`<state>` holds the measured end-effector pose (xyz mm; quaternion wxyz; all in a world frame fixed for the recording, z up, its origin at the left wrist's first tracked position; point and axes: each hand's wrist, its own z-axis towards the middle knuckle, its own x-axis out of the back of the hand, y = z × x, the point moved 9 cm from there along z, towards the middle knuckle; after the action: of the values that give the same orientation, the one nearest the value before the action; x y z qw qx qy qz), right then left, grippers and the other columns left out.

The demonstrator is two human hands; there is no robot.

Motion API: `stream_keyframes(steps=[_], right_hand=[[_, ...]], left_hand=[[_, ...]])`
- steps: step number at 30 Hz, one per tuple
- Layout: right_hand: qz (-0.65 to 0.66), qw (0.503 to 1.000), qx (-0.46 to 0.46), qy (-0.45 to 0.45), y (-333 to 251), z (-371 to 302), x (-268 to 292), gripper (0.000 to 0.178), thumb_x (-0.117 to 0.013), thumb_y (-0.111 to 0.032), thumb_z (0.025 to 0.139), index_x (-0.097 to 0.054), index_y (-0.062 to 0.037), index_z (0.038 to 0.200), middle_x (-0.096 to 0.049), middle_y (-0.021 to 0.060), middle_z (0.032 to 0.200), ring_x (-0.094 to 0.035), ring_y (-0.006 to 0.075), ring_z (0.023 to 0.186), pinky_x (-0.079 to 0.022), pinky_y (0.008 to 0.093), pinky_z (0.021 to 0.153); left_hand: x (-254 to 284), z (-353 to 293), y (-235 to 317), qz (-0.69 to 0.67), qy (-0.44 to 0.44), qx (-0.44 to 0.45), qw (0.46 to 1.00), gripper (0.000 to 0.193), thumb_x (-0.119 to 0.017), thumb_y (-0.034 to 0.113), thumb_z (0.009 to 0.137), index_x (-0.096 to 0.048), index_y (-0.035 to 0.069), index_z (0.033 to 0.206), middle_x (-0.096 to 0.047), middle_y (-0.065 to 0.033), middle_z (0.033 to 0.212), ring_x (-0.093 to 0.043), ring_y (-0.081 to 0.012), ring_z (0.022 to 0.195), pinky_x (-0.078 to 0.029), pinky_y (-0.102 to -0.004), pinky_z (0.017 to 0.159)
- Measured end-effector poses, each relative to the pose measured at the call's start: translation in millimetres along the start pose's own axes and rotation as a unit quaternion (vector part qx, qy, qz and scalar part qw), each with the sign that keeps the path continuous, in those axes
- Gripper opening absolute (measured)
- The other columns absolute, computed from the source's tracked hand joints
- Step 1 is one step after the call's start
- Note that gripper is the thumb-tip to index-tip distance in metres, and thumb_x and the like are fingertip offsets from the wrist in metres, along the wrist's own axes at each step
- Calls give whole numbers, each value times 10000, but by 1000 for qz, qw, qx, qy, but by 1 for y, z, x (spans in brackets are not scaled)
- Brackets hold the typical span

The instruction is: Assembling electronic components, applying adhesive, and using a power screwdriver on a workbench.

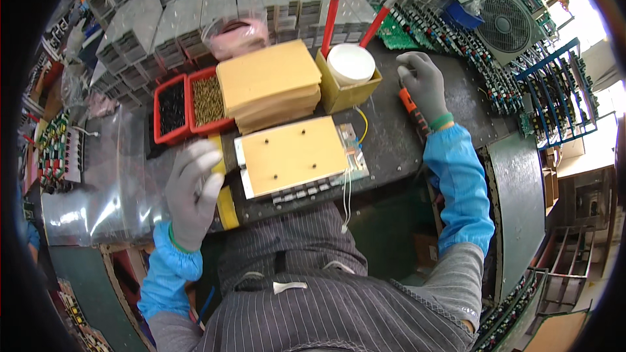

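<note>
My left hand, in a grey glove with pale fingertips, hovers left of a tan rectangular panel; its fingers are apart and hold nothing I can see. The panel lies flat on a pale metal plate, with several small dark pieces standing in it. At its right end a circuit board sticks out, and white wires hang over the table edge. My right hand, gloved too, rests at the right with curled fingers and a gap at the thumb. Beside it lies an orange-and-black handled tool, its tip unclear.
Behind the panel stand a stack of tan sheets, red bins of black pieces and brass-coloured pieces, and a yellow box with a white tub and red-handled brushes. Circuit boards and a fan surround the table.
</note>
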<state>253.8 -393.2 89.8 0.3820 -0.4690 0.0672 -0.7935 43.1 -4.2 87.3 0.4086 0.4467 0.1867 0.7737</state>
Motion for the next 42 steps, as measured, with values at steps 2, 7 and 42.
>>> stream_keyframes(steps=[2,7,42], right_hand=[[-140,987,-71,-18,65,25,-9,288,-735,-111,803,-702,-119,1089,-656,73,1131,-671,287,979,-538,375,831],[-309,946,-81,-54,165,60,-57,400,-767,-156,768,-656,-162,1151,-622,70,1185,-624,303,1095,-523,420,883],[146,978,-150,20,-19,-128,99,433,-639,26,872,-566,15,1298,-665,108,1182,-653,194,1018,-555,324,859]], left_hand=[[11,-13,-10,25,34,9,999,249,-588,91,901,-646,-14,1119,-637,-181,1196,-613,-332,1119,-471,-400,985],[28,-47,-43,21,127,100,987,256,-518,96,952,-621,-21,1155,-612,-171,1263,-610,-276,1107,-475,-385,987],[32,-25,-28,-131,157,-4,979,247,-528,39,980,-644,-9,1194,-632,-118,1236,-649,-152,1031,-513,-280,913]])
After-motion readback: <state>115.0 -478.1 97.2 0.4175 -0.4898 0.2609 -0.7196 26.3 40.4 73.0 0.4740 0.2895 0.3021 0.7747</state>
